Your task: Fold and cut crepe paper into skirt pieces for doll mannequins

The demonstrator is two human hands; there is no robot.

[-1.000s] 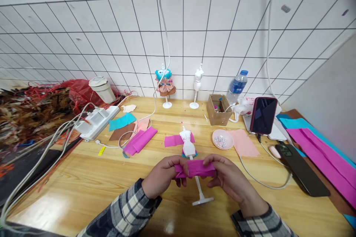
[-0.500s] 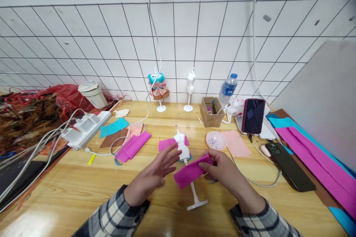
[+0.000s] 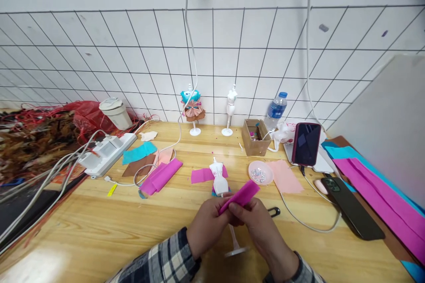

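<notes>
Both my hands meet low in the middle of the view over a wooden table (image 3: 99, 225). My left hand (image 3: 207, 223) and my right hand (image 3: 257, 225) are closed together on the near end of a folded strip of magenta crepe paper (image 3: 241, 195). The strip slants up to the right. Just behind it stands a small white mannequin (image 3: 219, 177) on a stand, whose base (image 3: 236, 252) shows between my wrists. A loose magenta piece (image 3: 200, 175) lies beside the mannequin.
A pink dish of beads (image 3: 260, 172), a peach sheet (image 3: 284, 177), a cardboard box (image 3: 255, 136) and a water bottle (image 3: 275, 110) stand behind. Two phones (image 3: 353, 208) and long paper strips (image 3: 381, 194) fill the right. A power strip (image 3: 108, 150) and cables lie left.
My left hand, open half a second ago, has come back onto the magenta strip. The strip, held flat between both hands a second ago, now slants upward and is pinched at one end.
</notes>
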